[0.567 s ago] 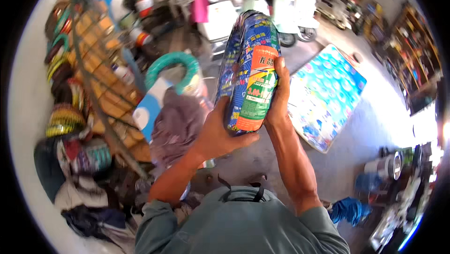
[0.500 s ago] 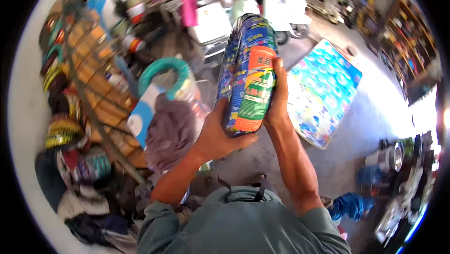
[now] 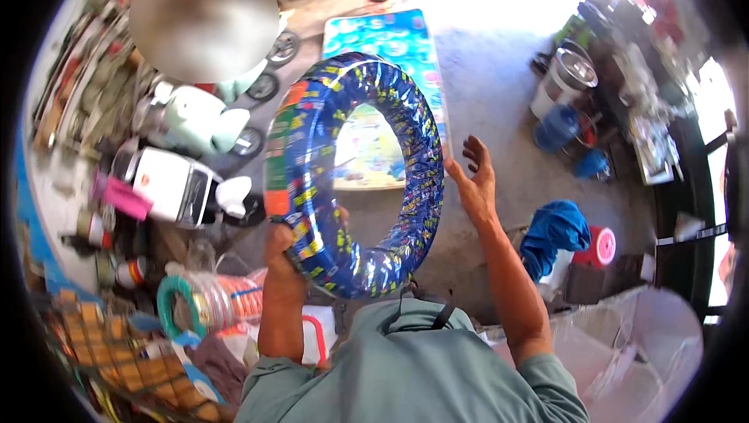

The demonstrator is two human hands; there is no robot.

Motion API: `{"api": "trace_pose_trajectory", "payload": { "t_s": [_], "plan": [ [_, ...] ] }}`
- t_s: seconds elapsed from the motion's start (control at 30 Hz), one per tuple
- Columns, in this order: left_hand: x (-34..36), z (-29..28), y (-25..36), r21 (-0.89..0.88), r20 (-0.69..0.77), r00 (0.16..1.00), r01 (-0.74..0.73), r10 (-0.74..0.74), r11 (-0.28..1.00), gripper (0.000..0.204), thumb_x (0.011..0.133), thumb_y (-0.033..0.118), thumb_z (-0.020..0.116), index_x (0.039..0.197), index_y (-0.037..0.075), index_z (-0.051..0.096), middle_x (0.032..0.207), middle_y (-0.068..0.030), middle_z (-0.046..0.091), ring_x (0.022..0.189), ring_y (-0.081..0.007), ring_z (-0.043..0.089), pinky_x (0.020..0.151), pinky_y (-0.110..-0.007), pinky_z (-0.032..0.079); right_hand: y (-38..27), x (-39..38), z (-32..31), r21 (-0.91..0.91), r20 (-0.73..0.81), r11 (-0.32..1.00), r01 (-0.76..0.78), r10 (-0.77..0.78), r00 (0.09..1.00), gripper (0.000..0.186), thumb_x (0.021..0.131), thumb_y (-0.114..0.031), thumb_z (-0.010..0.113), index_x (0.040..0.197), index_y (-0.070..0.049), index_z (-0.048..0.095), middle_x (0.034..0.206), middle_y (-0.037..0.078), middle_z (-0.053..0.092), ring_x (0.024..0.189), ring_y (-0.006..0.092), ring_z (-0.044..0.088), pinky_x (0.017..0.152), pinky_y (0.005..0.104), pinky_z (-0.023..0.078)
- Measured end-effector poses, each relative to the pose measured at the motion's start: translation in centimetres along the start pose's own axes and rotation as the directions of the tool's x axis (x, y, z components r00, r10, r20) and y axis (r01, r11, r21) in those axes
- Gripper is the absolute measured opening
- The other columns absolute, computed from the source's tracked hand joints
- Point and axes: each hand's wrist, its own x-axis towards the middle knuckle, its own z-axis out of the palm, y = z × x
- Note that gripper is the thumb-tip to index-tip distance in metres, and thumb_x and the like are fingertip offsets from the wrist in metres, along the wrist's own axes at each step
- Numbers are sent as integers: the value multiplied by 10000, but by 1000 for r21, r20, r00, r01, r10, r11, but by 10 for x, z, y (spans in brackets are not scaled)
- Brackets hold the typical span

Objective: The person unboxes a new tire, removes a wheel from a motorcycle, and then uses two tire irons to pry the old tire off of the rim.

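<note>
A ring-shaped tyre (image 3: 425, 161) in shiny blue printed wrapping, with an orange and green label band, is held upright in front of my chest. My left hand (image 3: 282, 250) grips its lower left side; some of the fingers are hidden behind the ring. Just to the right of the tyre, my right hand (image 3: 477, 185) is open with fingers apart, not touching it. Through the hole of the ring part of a blue and white patterned mat (image 3: 423, 37) shows, lying on the floor beyond.
Pale scooters (image 3: 195, 119) stand on the left, below a blurred oval patch. Green coiled hose (image 3: 168, 286) lies at lower left. To the right are a white bucket (image 3: 546, 95), a blue cloth (image 3: 555, 236) and a red-pink bucket (image 3: 601, 245). A pale mesh basket (image 3: 616, 345) sits at lower right.
The tyre has turned from edge-on to showing its open ring. My right hand has let go and moved to the right. My view has swung rightward.
</note>
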Motion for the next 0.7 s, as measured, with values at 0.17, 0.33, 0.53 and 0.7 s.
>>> {"api": "trace_pose_trajectory", "payload": {
  "t_s": [0.17,0.33,0.53,0.7],
  "plan": [
    [93,16,-22,-21,190,981,39,-34,999,1143,666,763,753,1383,-82,473,980,-219,680,840,-308,713,712,-369,607,80,26,-65,656,444,490,-574,365,818,687,994,-544,607,1382,19,539,1241,171,681,1123,272,673,1018,453,531],
    [195,38,-20,282,10,994,98,-106,954,938,672,473,854,1359,-69,517,1049,-172,701,896,-239,719,780,-356,602,48,80,-100,712,165,594,-375,377,911,653,867,-386,795,1307,44,577,1139,154,700,925,249,721,871,415,598],
    [337,54,-83,609,-41,999,19,7,793,589,718,45,858,1248,-9,605,1070,-78,711,922,-186,696,866,-325,557,46,170,-162,529,-251,832,-166,340,907,576,779,-266,890,1202,40,648,1056,111,712,897,199,693,831,371,572],
    [434,105,-139,535,32,991,95,-133,839,595,694,36,854,1234,-16,610,1038,-91,727,890,-186,714,841,-336,578,66,203,-220,535,-426,832,-150,418,803,552,775,-251,899,1187,25,658,1010,96,718,850,197,698,798,363,581]
  ]
}}
